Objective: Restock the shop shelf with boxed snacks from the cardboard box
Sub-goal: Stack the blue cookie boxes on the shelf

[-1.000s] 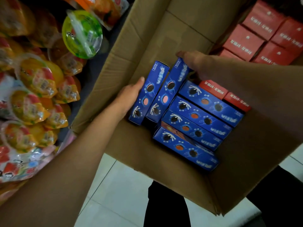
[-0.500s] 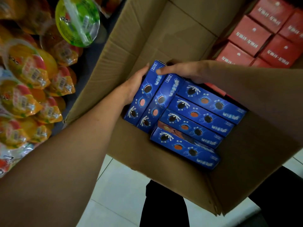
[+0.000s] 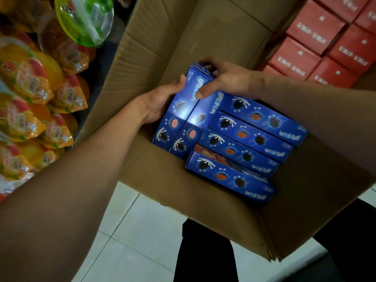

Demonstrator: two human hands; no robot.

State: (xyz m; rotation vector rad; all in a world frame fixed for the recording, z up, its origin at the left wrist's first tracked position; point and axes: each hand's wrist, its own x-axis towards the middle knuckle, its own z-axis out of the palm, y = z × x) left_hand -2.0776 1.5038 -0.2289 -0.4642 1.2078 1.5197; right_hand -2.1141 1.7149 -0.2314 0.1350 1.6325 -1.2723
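Inside an open cardboard box (image 3: 203,33), a person's left hand (image 3: 160,102) and right hand (image 3: 227,80) close on a pair of blue biscuit boxes (image 3: 183,119) standing side by side at the left of the load. The left hand cups the outer long side of the pair, thumb laid on the top face; the right hand curls over the far end, thumb pressing the printed face, its fingers wrapped out of sight behind the end flap. To the right lie four more blue biscuit boxes (image 3: 254,129) in a slanted row, touching one another, with a reddish carton (image 3: 205,150) partly showing between the two nearest. Stacked red boxes (image 3: 317,37) fill the space beyond the box's right wall, and bagged jelly cups (image 3: 26,82) hang or lie at the left, above a pale tiled floor (image 3: 138,241). The glossy, glare-catching card looks light and stiff along its length but likely to dent on the broad faces, and it may slide under dry fingers. The safest hold, by this view, is across the narrow sides and ends, squeezing the two boxes together as one block rather than pinching the thin end flaps.
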